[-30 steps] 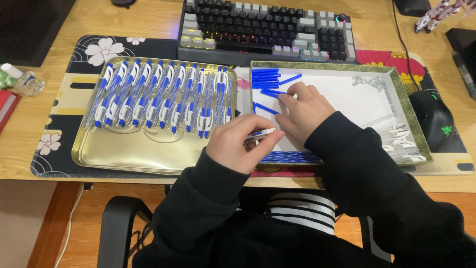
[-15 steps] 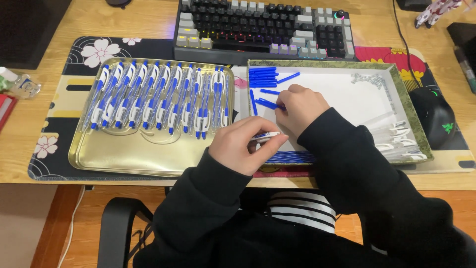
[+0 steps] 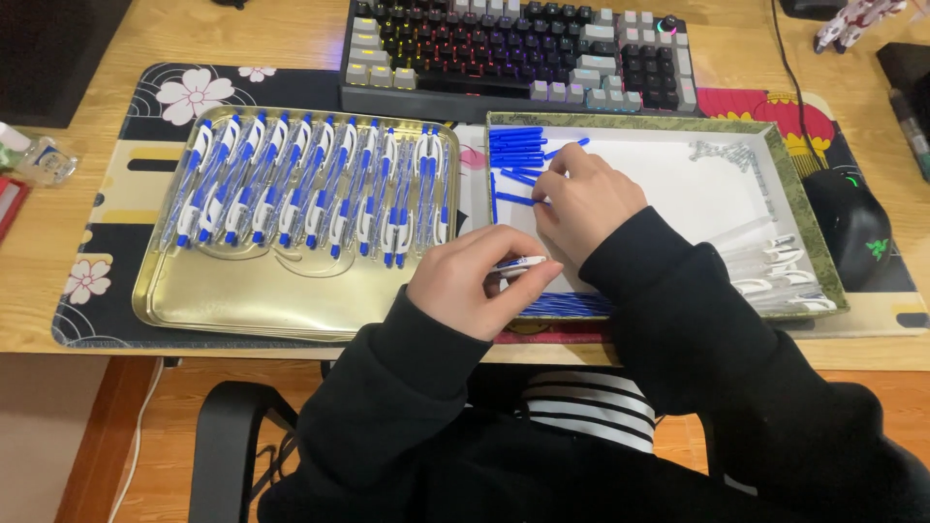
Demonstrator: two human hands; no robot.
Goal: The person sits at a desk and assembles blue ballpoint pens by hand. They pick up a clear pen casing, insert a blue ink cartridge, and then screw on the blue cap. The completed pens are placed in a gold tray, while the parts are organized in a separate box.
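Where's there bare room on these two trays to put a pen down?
The gold tray is bare along its near half, below the row of assembled pens. The white tray is bare mid-right, between the blue parts, the springs and the clear barrels. Its left side is crowded by both hands.

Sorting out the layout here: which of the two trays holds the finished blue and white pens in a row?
The gold metal tray on the left; its pens lie assembled side by side. The white-lined tray holds loose parts.
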